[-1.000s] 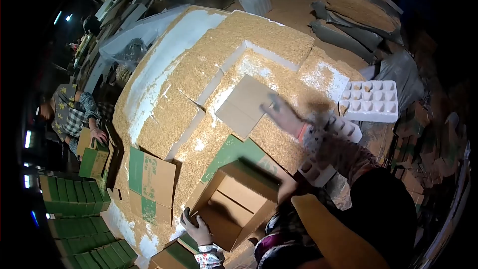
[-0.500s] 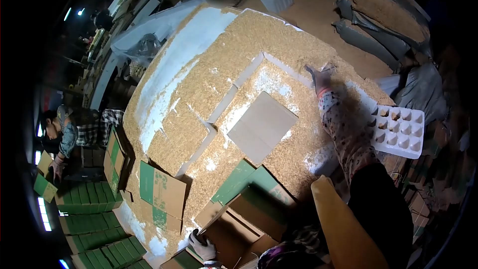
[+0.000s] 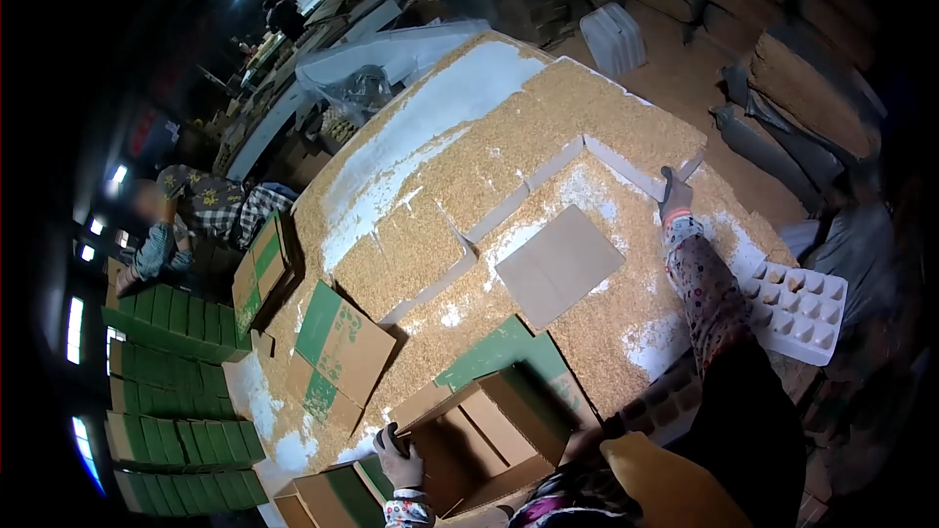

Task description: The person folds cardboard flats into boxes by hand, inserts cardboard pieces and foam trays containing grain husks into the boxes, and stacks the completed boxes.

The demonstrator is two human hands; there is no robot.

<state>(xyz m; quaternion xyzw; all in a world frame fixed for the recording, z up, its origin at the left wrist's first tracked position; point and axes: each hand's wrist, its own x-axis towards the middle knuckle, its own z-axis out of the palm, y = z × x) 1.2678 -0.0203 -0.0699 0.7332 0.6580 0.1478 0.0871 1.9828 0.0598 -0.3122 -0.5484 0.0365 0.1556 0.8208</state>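
My right hand (image 3: 675, 198), in a grey glove with dark fingertips, is at the far corner of the table, closed on the end of a grey cardboard strip (image 3: 623, 168) standing on edge in the sawdust. A short piece of strip shows just beyond the fingers. Near my body, my gloved left hand (image 3: 401, 462) is curled over the rim of an open cardboard box (image 3: 533, 430) with inner flaps. Between the hands, a flat grey cardboard sheet (image 3: 559, 266) lies on the sawdust (image 3: 469, 176).
Flattened green-and-brown cartons (image 3: 342, 347) lie at left, near stacked green boxes (image 3: 181, 381). A white moulded tray (image 3: 797, 308) sits at the right edge. A person (image 3: 205, 205) works at far left. Filled sacks (image 3: 802, 98) stand at the back right.
My head view has shifted, moving the table rightward and down in the picture. My right hand's spread fingers have closed at the strip, whose loose end now shows. The left hand stays at the box.
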